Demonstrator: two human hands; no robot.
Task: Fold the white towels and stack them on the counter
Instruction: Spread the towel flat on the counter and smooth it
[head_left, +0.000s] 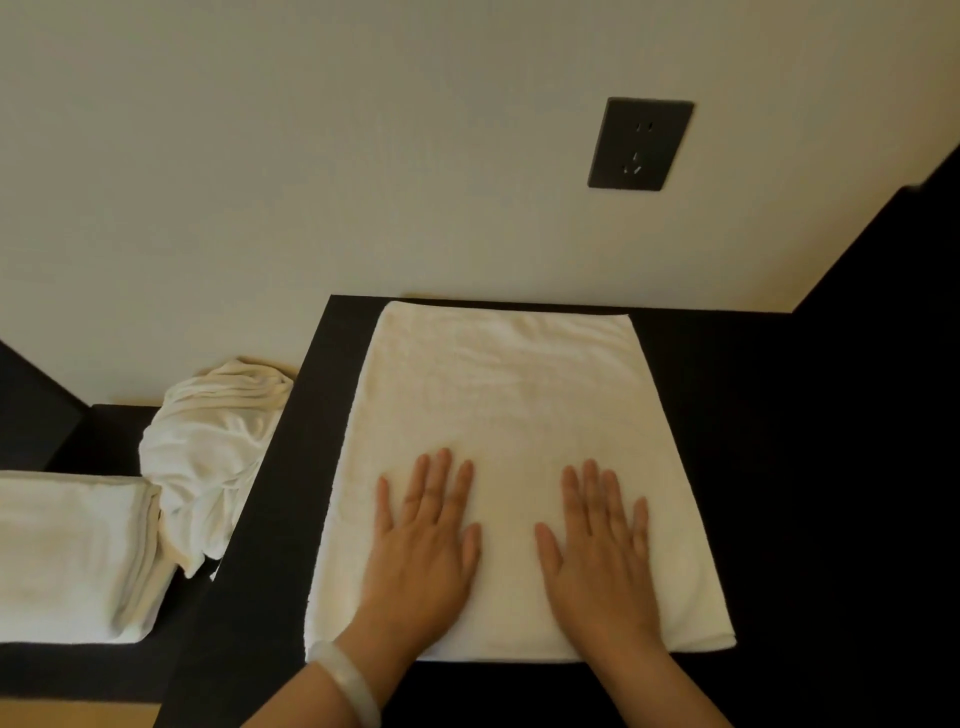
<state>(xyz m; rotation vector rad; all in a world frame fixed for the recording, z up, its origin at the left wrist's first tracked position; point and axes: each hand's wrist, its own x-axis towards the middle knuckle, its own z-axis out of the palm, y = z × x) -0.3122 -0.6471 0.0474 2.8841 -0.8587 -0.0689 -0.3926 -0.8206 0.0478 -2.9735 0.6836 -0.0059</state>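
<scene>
A black tabletop (779, 467) carries a folded white towel (509, 395), its far edge near the wall. On a lower ledge (109, 431) to the left lie a folded towel stack (72, 556) and a crumpled towel (208, 457). The left hand (426, 551) and the right hand (602, 561) press flat on the white towel's near half, fingers spread.

Both hands lie flat, palms down, in the lower middle of the frame: the left hand (423, 540) left of centre, the right hand (602, 551) beside it, apart, fingers straight and slightly spread, forearms entering from the bottom edge
</scene>
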